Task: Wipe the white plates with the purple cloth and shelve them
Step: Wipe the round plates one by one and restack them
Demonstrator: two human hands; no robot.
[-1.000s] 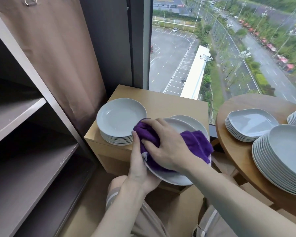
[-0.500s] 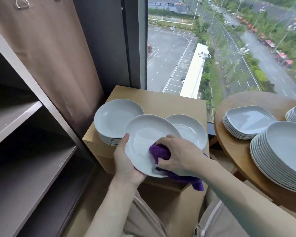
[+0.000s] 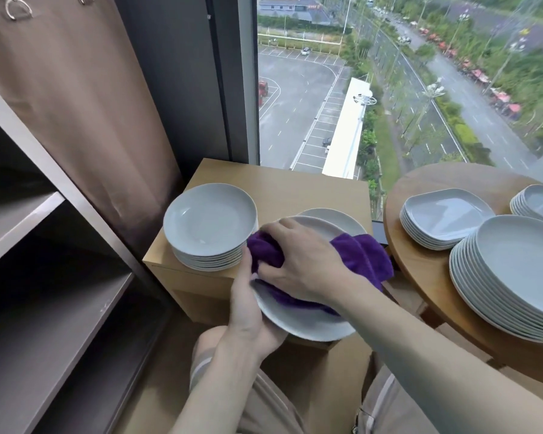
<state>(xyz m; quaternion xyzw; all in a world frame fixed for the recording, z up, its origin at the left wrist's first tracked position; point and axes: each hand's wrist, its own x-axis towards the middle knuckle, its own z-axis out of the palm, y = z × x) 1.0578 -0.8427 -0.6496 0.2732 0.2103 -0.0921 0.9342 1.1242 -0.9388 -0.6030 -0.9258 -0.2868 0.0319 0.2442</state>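
The left hand (image 3: 251, 311) is holding a white plate (image 3: 304, 321) by its left edge, with the thumb lying up along the rim and the fingers curled under it. The plate is tilted a little and is hanging in front of the small wooden cabinet (image 3: 282, 186), over the person's lap. The right hand (image 3: 301, 261) is pressing the purple cloth (image 3: 361, 255) onto the face of this plate — its fingers are curled over the bunched cloth and gripping it, and the loose end of the cloth is hanging over the right rim.

On the cabinet a stack of round white plates (image 3: 209, 227) is standing at the left, and one more plate (image 3: 336, 219) is lying behind the held one, partly hidden by it. To the right, on a round wooden table (image 3: 420, 270), three more stacks are standing — squarish plates (image 3: 445, 216), big round plates (image 3: 514, 270) and a stack cut by the frame edge (image 3: 539, 202). The grey shelves (image 3: 44, 305) at the left are holding no plates in the part that is visible.
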